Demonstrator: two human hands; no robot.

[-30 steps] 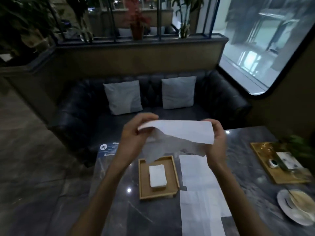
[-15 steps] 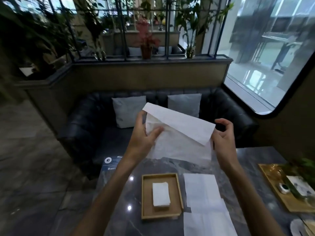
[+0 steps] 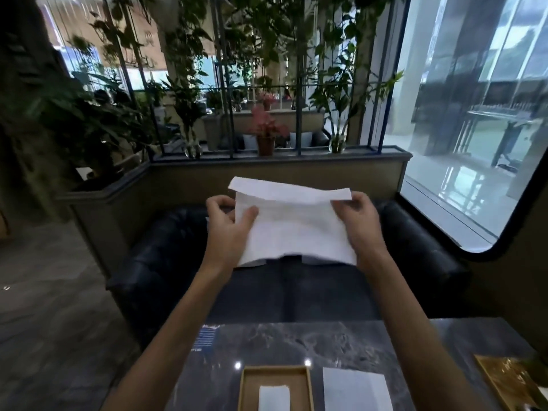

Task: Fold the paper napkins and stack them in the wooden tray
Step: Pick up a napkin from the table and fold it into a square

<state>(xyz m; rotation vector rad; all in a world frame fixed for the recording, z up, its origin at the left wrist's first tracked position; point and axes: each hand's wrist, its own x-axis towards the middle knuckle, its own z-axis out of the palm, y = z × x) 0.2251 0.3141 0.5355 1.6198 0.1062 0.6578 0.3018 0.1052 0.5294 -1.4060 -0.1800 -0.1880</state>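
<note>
Hands up at chest height, well above the table [image 3: 296,339]. Left hand [image 3: 229,229] pinches the napkin [image 3: 296,226] at its left edge, thumb on the near face, fingers behind. Right hand [image 3: 357,221] grips the right edge near the top corner. Napkin hangs in air, top strip folded over toward the person, lower edge loose and uneven.

Tray [image 3: 275,387] sits on the table below, 1 folded napkin [image 3: 274,397] inside. Flat napkins [image 3: 354,391] lie just right of it.

Risks, as judged:
- Fold made in air, no surface behind it: crease likely skewed, edges not matching.
- Thin paper under 2 opposed pinches may tear if pulled taut.
- Loose lower edge may curl.
- Skewed fold would sit badly on the stack.
</note>
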